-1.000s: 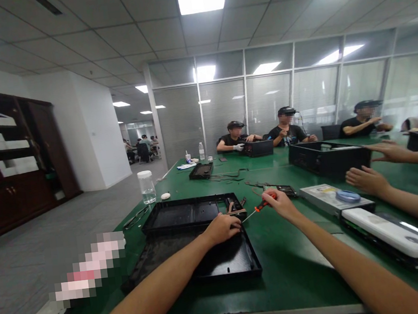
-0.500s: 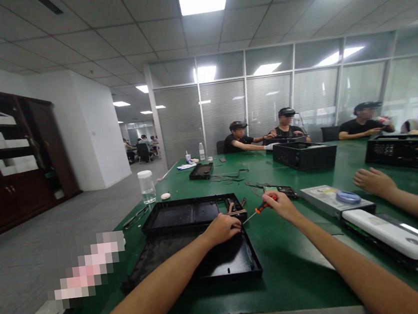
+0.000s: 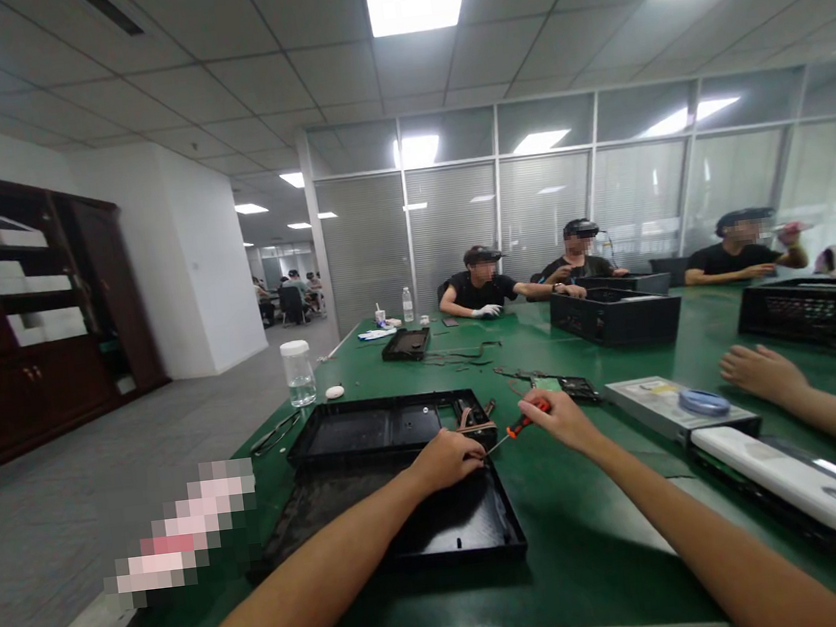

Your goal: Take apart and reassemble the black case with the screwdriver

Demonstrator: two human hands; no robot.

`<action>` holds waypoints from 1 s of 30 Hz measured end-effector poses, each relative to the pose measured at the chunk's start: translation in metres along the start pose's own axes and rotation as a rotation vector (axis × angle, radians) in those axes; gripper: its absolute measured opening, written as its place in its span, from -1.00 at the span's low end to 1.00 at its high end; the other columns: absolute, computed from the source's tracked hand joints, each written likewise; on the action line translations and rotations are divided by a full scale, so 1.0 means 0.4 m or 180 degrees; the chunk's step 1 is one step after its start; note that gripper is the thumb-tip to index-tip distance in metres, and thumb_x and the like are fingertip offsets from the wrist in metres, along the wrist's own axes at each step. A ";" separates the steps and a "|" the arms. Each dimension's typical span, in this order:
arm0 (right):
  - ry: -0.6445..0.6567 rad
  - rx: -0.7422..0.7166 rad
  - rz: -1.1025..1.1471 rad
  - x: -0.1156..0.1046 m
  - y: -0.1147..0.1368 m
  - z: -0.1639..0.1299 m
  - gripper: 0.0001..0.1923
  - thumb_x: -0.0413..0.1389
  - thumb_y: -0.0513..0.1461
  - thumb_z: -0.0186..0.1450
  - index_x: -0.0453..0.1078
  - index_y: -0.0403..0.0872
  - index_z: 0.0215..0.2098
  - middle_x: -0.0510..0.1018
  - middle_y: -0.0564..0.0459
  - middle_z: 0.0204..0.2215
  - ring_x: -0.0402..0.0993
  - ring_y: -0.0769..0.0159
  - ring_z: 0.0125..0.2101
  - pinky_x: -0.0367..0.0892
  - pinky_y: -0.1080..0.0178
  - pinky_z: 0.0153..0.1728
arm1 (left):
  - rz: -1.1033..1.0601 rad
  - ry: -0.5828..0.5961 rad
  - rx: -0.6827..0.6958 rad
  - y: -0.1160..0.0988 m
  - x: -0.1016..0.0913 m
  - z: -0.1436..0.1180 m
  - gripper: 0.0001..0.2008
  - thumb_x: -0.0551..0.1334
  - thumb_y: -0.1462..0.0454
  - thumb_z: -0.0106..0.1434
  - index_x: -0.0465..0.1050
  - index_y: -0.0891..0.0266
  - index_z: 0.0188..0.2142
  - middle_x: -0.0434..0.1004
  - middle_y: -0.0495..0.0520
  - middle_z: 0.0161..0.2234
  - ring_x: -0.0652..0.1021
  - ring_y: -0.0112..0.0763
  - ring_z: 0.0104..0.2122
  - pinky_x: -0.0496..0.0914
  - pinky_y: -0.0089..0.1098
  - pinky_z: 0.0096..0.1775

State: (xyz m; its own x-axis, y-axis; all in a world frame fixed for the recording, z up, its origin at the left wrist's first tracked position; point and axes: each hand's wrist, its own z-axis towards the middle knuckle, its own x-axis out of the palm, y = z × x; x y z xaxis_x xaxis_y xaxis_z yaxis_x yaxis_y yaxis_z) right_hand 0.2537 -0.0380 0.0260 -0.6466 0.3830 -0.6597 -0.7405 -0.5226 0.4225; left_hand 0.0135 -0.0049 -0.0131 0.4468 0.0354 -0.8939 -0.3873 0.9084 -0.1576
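A black plastic case (image 3: 411,516) lies open on the green table (image 3: 586,536) in front of me. My left hand (image 3: 446,458) rests on its inner right edge, fingers curled on a small part by some brown ribbon wires (image 3: 467,421). What it grips is hidden. My right hand (image 3: 562,418) holds a screwdriver with an orange and black handle (image 3: 525,422). Its thin shaft points left toward my left hand's fingertips.
A co-worker's hand (image 3: 761,370) lies on the table at right, near a grey drive (image 3: 670,406) and a white device (image 3: 791,477). Black computer cases (image 3: 615,316) stand farther back. A clear jar (image 3: 298,372) sits at left. Three people sit at the far end.
The co-worker's second hand has left the view, and the black case it reached for now sits farther back. My own hands hold nearly the same position.
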 end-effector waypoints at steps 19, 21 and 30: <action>0.1115 -0.0744 -0.1851 -0.070 0.248 0.066 -0.59 -0.19 0.00 0.30 0.36 -0.08 -0.32 0.52 -0.06 -0.50 0.43 0.22 -0.47 0.09 0.30 -0.46 | 0.0115 0.0084 -0.0177 -0.017 -0.009 -0.002 -0.91 0.19 0.32 0.15 0.45 0.19 -0.34 0.53 -0.06 -0.31 0.49 -0.43 -0.26 0.21 -0.44 -0.11; 0.1023 -0.0574 -0.1936 -0.072 0.245 0.067 -0.53 -0.20 0.05 0.28 0.37 -0.09 -0.40 0.51 -0.10 -0.52 0.43 0.19 -0.47 0.09 0.28 -0.46 | 0.0106 0.0093 -0.0208 -0.016 -0.009 -0.003 -0.91 0.18 0.31 0.15 0.44 0.19 -0.33 0.52 -0.05 -0.30 0.48 -0.42 -0.24 0.22 -0.43 -0.10; 0.0543 -0.0408 -0.1345 -0.051 0.163 0.039 -0.51 -0.16 0.07 0.24 0.32 -0.06 -0.59 0.43 0.00 -0.64 0.35 0.28 -0.56 0.09 0.30 -0.51 | 0.0018 0.0073 -0.0162 -0.012 -0.011 -0.009 -0.88 0.17 0.29 0.16 0.43 0.19 -0.29 0.52 -0.04 -0.28 0.48 -0.43 -0.24 0.23 -0.45 -0.12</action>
State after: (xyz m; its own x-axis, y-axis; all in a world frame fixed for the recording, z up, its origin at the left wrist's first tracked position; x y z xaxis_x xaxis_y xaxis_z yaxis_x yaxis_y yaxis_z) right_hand 0.2157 -0.0677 0.0767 -0.2463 0.4573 -0.8545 -0.8968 -0.4420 0.0220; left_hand 0.0106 -0.0109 -0.0101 0.4261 0.0303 -0.9041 -0.4305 0.8858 -0.1732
